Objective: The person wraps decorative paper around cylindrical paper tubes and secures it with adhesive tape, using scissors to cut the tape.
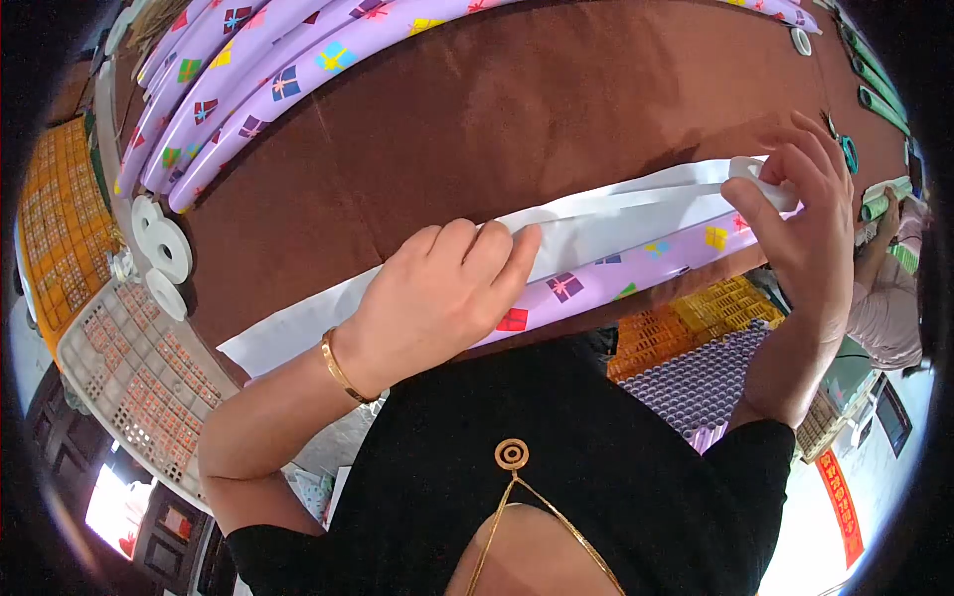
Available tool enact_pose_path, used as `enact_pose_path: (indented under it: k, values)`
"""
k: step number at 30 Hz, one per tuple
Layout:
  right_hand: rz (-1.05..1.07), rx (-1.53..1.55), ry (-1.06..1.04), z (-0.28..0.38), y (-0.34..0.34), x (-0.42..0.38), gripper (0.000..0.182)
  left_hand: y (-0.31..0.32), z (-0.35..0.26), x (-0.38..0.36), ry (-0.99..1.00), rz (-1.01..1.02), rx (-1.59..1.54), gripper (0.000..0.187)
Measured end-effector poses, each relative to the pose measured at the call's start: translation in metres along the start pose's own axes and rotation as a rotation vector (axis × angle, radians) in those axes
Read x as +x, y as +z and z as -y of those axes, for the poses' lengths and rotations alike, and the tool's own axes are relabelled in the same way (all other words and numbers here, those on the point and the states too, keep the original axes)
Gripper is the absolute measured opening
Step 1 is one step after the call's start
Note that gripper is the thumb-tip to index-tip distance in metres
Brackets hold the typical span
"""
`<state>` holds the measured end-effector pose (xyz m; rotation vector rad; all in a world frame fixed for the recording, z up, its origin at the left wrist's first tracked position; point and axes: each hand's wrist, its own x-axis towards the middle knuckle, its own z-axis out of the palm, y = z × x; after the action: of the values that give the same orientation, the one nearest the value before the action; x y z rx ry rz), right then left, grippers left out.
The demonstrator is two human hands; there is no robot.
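A lilac sheet with a gift-box print (636, 266) lies partly rolled along the near side of the brown table, its white underside (606, 233) facing up. My left hand (442, 288), with a bracelet at the wrist, rests over the sheet, fingers bent together around the near end of a narrow strip. That strip (626, 202) runs right along the white side to a white tape roll (760, 182). My right hand (800, 199) grips this roll between thumb and fingers at the right end of the sheet.
Several lilac printed rolls (288, 89) lie at the back left. White tape rolls (161, 248) sit at the left table edge, near plastic baskets (144, 368). Scissors (848, 152) and green rolls (874, 84) are at the right. Another person's arm (879, 248) shows at far right.
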<state>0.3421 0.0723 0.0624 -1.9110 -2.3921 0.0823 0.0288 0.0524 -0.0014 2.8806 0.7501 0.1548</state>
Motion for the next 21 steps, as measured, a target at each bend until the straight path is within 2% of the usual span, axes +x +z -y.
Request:
enact_pose_path:
  k: [5,8,14,21]
  values:
    - [-0.050,0.001,-0.006,0.003,-0.008,-0.005,0.040,0.000,-0.001,0.000,-0.011,0.020,-0.022,0.040]
    - [0.047,-0.002,0.004,0.005,-0.018,-0.008,0.034,0.000,-0.001,0.000,-0.010,0.035,-0.014,0.040]
    - [-0.012,-0.002,-0.024,0.000,-0.010,-0.005,0.030,-0.002,-0.001,0.001,-0.003,0.025,-0.007,0.038]
    - [-0.049,-0.074,-0.016,-0.001,0.012,-0.001,0.036,0.004,0.001,0.001,0.025,-0.013,0.043,0.036]
